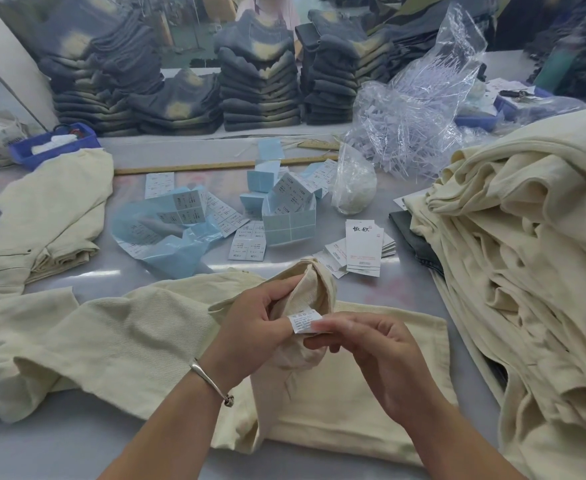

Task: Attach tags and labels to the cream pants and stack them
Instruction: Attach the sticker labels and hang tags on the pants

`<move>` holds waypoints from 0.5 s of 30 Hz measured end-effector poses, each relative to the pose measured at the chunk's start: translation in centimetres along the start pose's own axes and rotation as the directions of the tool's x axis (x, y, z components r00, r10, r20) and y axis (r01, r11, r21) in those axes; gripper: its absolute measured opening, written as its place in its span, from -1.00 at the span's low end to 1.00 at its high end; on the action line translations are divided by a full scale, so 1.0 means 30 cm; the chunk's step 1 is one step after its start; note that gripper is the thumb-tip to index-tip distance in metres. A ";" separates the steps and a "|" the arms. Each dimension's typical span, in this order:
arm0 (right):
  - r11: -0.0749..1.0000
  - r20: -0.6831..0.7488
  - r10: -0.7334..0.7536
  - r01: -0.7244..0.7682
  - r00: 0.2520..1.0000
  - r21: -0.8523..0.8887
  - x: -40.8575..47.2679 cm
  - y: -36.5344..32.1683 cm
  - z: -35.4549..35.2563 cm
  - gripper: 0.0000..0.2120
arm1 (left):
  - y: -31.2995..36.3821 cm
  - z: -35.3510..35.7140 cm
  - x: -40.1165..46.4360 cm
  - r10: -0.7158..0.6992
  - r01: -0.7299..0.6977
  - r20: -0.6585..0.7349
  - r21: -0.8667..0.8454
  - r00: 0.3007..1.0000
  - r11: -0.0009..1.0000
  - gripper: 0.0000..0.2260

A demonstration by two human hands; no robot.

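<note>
A pair of cream pants (118, 337) lies spread across the near table. My left hand (260, 317) grips a raised fold of its waistband. My right hand (371, 348) pinches the small white care label (304, 320) sewn inside that fold. White hang tags (362, 247) lie fanned just beyond. Sheets of blue-backed size stickers (250, 245) are scattered in the middle. A folded cream pair (42, 216) rests at the left. A tall heap of cream pants (527, 244) fills the right side.
A blue tray (54, 143) sits at the far left. A wooden ruler (215, 165) lies across the table. A clear bag of plastic tag pins (416, 109) and a small bag (354, 181) stand behind the stickers. Stacks of dark jeans (260, 81) line the back.
</note>
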State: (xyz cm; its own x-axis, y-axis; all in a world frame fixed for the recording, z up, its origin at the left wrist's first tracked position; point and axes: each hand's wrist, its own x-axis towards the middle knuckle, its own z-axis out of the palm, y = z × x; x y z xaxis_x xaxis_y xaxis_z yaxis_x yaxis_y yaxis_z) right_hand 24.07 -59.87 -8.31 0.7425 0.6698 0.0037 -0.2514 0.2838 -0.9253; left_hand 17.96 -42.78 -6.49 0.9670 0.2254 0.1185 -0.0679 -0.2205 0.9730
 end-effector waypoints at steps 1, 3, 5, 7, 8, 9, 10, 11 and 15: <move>1.000 -0.003 0.008 -0.008 1.000 0.008 0.000 0.002 0.001 -0.74 | -0.002 -0.002 0.000 0.003 -0.003 0.000 -0.002 1.000 1.000 -0.59; 0.999 -0.023 0.011 -0.012 1.000 -0.049 0.001 0.007 0.004 -0.78 | -0.004 -0.005 -0.001 0.002 -0.002 0.004 -0.013 1.000 1.000 -0.58; 0.996 -0.034 -0.003 0.000 0.999 -0.088 0.002 0.018 0.005 -0.81 | -0.007 -0.005 -0.003 -0.005 0.005 0.008 -0.021 1.000 1.000 -0.58; 0.995 -0.037 -0.020 0.017 0.999 -0.094 0.000 0.031 0.000 -0.80 | -0.007 -0.001 -0.006 -0.013 0.013 0.008 -0.024 1.000 1.000 -0.58; 0.995 -0.041 -0.023 0.020 0.999 -0.095 -0.001 0.035 -0.002 -0.78 | -0.004 0.002 -0.008 -0.021 0.021 0.005 -0.021 1.000 1.000 -0.58; 0.996 -0.036 -0.022 0.019 0.999 -0.089 -0.001 0.039 -0.007 -0.74 | -0.012 0.003 -0.010 -0.021 0.021 0.008 -0.022 1.000 1.000 -0.59; 0.997 -0.018 -0.019 0.018 1.000 -0.074 0.001 0.041 -0.012 -0.67 | -0.017 0.002 -0.013 -0.033 0.033 0.005 -0.023 0.999 0.999 -0.60; 0.998 0.011 -0.019 0.020 1.000 -0.052 0.005 0.042 -0.016 -0.59 | -0.029 -0.001 -0.015 -0.051 0.051 0.004 -0.044 0.999 0.998 -0.59; 0.996 -0.052 -0.057 0.053 0.997 -0.078 0.046 0.044 0.003 -0.48 | -0.081 -0.024 -0.061 -0.348 0.357 0.077 -0.186 0.934 0.916 -0.50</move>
State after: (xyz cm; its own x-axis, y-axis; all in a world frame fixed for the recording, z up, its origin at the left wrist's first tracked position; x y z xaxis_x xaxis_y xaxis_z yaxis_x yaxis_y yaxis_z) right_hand 24.70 -58.52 -9.48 0.7868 0.6161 0.0368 -0.1628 0.2647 -0.9505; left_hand 16.18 -41.99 -8.94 0.9459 0.2145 -0.2435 0.2373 0.0546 0.9699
